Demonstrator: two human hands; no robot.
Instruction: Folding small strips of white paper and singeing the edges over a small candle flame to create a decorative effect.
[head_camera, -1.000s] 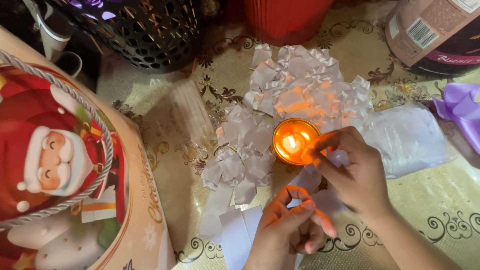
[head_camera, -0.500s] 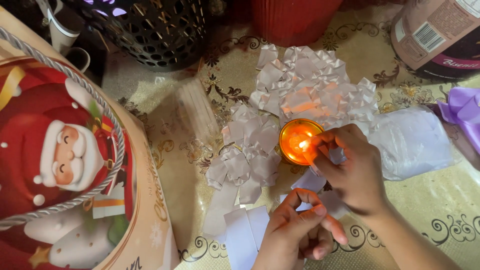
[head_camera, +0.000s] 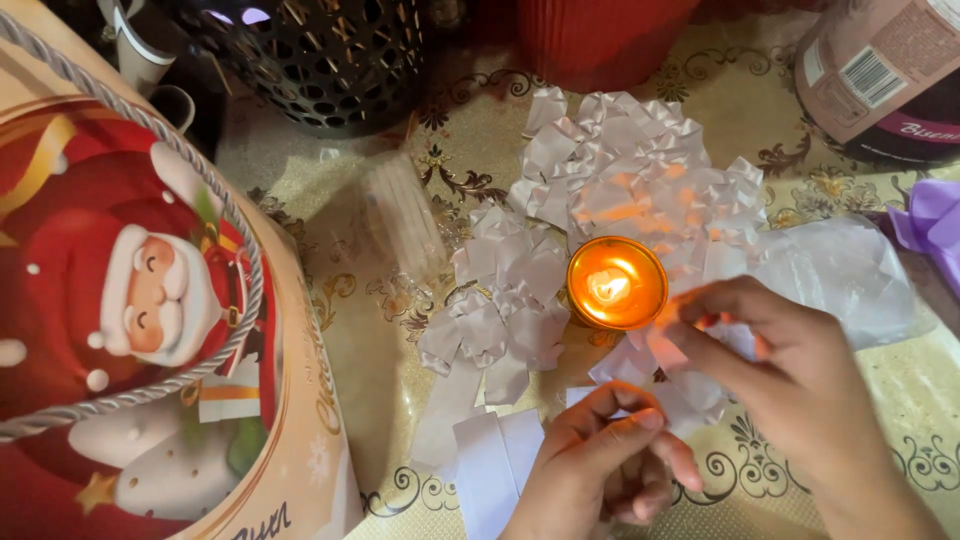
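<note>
1. Right hand (head_camera: 800, 385) pinches a white ribbon piece (head_camera: 665, 350) w/ fingertips just beside the lit candle (head_camera: 616, 283), near table (head_camera: 880, 420) centre.
2. Left hand (head_camera: 605, 465) at near edge, fingers curled on the same ribbon's lower part.
3. White ribbon bows (head_camera: 620, 180) heaped behind & left of candle, touching it.
4. Holiday gift bag (head_camera: 150, 320) w/ rope handle fills left side.
5. Black mesh basket (head_camera: 320, 55) & red pot (head_camera: 600, 35) at far edge; purple ribbon (head_camera: 935, 220) at right edge.
</note>
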